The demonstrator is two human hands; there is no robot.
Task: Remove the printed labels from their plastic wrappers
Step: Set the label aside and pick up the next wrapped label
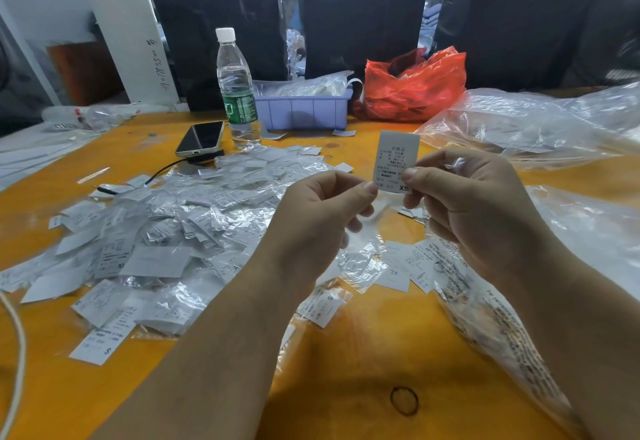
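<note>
We work over a wide orange surface [346, 370], with big crumpled clear sheeting [519, 121] on its right side and a sprawling heap of wrapped labels [166, 231] spread across its left and middle. Behind the heap stand a lilac tray [301, 112], a red bag [415, 89], a water bottle [237, 93] and a phone [201, 138]. Raised between our hands is one printed label [394, 162] marked XS — our right hand [467, 211] pinches its lower right corner, thumb on top. Our left hand [311, 218] has its fingers curled and nips the lower left edge, seemingly the thin clear wrapper [377, 211] trailing below. The risk, as we judge it: slick film slips from the pinch, or pulling askew creases or tears the label — and a dropped one vanishes among the heap
</note>
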